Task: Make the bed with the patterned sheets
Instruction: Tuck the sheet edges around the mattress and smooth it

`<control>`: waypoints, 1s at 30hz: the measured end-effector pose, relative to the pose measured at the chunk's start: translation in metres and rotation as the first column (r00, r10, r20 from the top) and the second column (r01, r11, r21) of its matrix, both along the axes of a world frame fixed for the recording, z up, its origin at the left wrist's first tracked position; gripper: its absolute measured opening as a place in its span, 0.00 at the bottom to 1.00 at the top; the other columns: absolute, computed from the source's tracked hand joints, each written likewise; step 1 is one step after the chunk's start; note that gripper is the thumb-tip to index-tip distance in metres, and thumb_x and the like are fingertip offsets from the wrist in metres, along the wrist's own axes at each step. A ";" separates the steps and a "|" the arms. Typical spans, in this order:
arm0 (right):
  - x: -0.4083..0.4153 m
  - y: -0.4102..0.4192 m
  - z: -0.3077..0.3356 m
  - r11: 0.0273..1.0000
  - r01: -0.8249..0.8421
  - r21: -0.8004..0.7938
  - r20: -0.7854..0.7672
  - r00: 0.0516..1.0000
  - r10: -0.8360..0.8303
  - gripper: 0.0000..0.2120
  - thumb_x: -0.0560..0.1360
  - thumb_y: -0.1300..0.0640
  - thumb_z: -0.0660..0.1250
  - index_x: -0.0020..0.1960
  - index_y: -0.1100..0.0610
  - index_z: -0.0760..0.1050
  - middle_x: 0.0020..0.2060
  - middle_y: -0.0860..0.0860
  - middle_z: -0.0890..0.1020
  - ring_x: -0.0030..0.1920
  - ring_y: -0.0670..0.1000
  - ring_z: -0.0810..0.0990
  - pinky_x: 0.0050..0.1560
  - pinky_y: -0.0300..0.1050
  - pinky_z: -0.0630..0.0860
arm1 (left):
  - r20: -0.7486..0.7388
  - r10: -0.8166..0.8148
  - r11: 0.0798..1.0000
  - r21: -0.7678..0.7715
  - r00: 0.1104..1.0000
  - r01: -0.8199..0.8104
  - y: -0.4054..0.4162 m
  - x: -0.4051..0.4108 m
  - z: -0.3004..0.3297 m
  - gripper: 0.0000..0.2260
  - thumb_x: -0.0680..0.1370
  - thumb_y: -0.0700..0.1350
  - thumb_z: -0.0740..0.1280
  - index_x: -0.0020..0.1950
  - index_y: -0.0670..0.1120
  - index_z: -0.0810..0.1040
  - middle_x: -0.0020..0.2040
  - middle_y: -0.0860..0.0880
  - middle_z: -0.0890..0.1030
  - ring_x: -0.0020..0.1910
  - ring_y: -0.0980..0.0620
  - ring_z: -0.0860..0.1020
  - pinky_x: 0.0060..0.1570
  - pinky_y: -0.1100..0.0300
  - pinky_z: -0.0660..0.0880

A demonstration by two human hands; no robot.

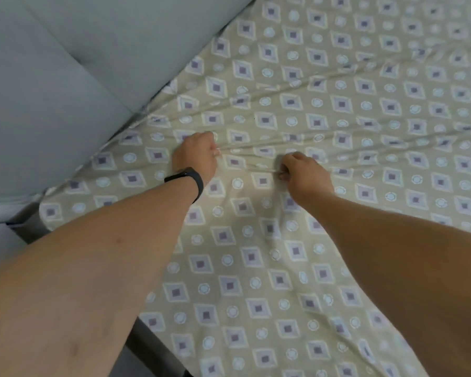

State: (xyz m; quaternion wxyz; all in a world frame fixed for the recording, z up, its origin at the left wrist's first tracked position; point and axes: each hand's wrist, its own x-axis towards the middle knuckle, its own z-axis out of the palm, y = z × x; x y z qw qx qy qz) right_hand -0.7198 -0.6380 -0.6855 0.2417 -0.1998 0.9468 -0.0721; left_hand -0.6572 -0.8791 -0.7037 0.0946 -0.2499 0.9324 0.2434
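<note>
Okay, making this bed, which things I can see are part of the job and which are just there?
Part of the job:
sheet, patterned, wrinkled between the hands
left hand, pinching the sheet
right hand, pinching the sheet

Just there:
grey headboard
black wristband on the left wrist
dark bed frame

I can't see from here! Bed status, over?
Left hand and right hand both gripping patterned sheet. Sheet bunched, wrinkled between them. Nothing in the way.
</note>
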 end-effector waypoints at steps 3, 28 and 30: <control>-0.003 -0.017 0.002 0.993 -0.115 -0.026 0.039 0.993 0.116 0.07 0.77 0.61 0.60 0.52 0.52 0.74 0.52 0.51 0.77 0.50 0.58 0.77 0.43 0.48 0.71 | 0.082 0.087 0.996 0.029 0.993 -0.090 -0.032 -0.010 0.005 0.06 0.80 0.39 0.63 0.45 0.49 0.76 0.49 0.50 0.80 0.48 0.42 0.79 0.42 0.53 0.76; -0.128 -0.155 -0.025 0.972 0.064 -0.225 -0.129 0.987 -0.095 0.10 0.79 0.54 0.60 0.57 0.55 0.75 0.54 0.53 0.76 0.51 0.57 0.76 0.50 0.46 0.70 | -0.072 0.409 0.912 0.048 0.910 -0.407 -0.073 -0.076 -0.032 0.02 0.79 0.45 0.64 0.51 0.50 0.73 0.49 0.46 0.80 0.49 0.37 0.78 0.46 0.49 0.75; -0.143 -0.159 -0.021 0.985 -0.029 -0.172 -0.206 0.978 -0.008 0.14 0.79 0.48 0.58 0.57 0.54 0.77 0.53 0.52 0.77 0.53 0.57 0.75 0.52 0.49 0.73 | -0.126 0.422 0.905 0.115 0.898 -0.409 -0.081 -0.071 -0.038 0.07 0.79 0.50 0.65 0.43 0.49 0.72 0.40 0.50 0.79 0.44 0.40 0.77 0.46 0.51 0.76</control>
